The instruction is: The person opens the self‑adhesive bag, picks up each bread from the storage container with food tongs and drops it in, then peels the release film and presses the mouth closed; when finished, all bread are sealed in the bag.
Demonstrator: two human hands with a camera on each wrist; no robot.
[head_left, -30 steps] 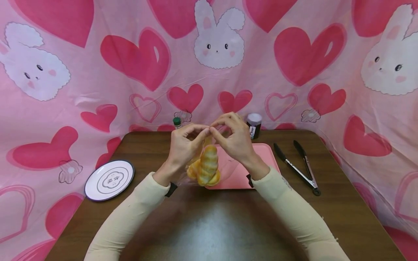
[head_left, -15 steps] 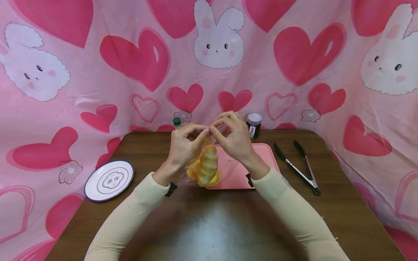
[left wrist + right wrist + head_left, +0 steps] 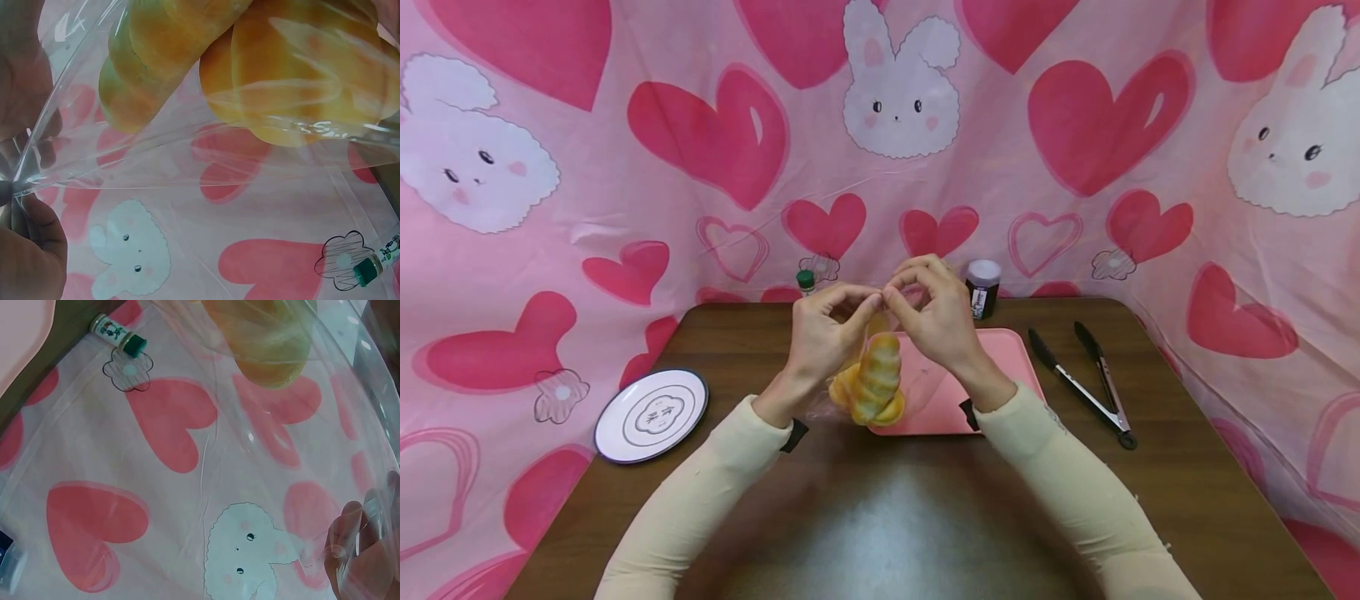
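Note:
A clear plastic bag hangs between my hands with several golden bread rolls inside. My left hand pinches the bag's top edge between thumb and forefinger. Directly beside it, fingertips almost touching, my right hand pinches the same edge. In the left wrist view, one long ridged roll and a rounder roll show through the film. The right wrist view has the end of a roll behind the plastic. The hands partly hide the bag's upper part in the head view.
Behind the bag lies a pink tray on the brown table. Open tongs lie to the right, a white plate to the left. A green-capped bottle and a dark jar stand at the back.
Both hands keep their hold on the bag's edge. The bag and rolls have shifted very slightly; little else differs.

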